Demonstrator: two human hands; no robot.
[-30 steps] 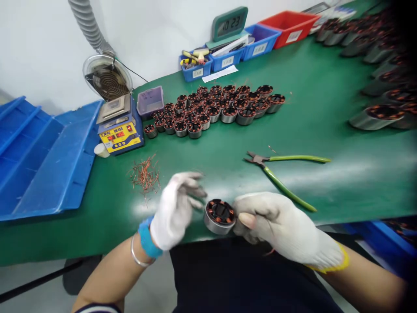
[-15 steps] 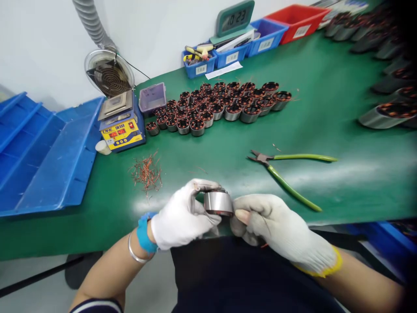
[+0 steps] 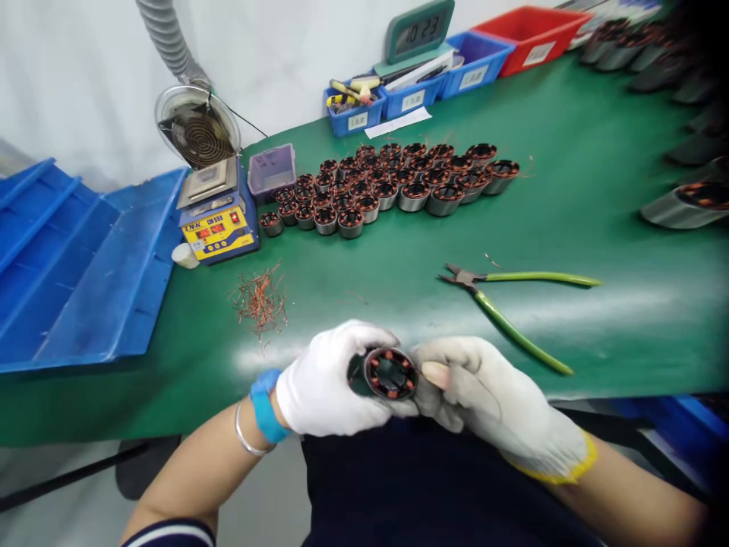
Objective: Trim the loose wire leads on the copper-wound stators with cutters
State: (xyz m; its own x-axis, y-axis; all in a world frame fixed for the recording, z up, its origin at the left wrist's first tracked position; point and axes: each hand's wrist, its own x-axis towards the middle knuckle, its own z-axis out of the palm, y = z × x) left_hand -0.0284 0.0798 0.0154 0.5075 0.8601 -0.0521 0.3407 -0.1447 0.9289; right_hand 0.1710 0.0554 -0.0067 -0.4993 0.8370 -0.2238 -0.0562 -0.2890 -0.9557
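Note:
A motor stator (image 3: 373, 386), a steel ring with copper windings inside, is held above the table's front edge, its open face turned up towards me. My left hand (image 3: 336, 380), in a white glove, wraps its fingers and thumb round the ring's left side. My right hand (image 3: 475, 384), in a greyed glove with a bare thumb tip, is closed against the ring's right edge; whether a wire end is also between those fingers is hidden. Pliers (image 3: 470, 279) with green handles lie open beyond my right hand. A heap of copper wire clippings (image 3: 260, 302) lies beyond my left hand.
Several stators (image 3: 364, 186) stand in rows on the green table (image 3: 569, 213), with more at the far right. A yellow-blue soldering unit (image 3: 219, 232), a purple bin (image 3: 272, 171) and a blue tray (image 3: 108, 289) are leftward. Blue boxes (image 3: 358, 120) and a red bin (image 3: 535, 53) line the back.
The stator has been tilted: its steel side faced me before, and now its open face with the windings shows. Both hands stay at the ring.

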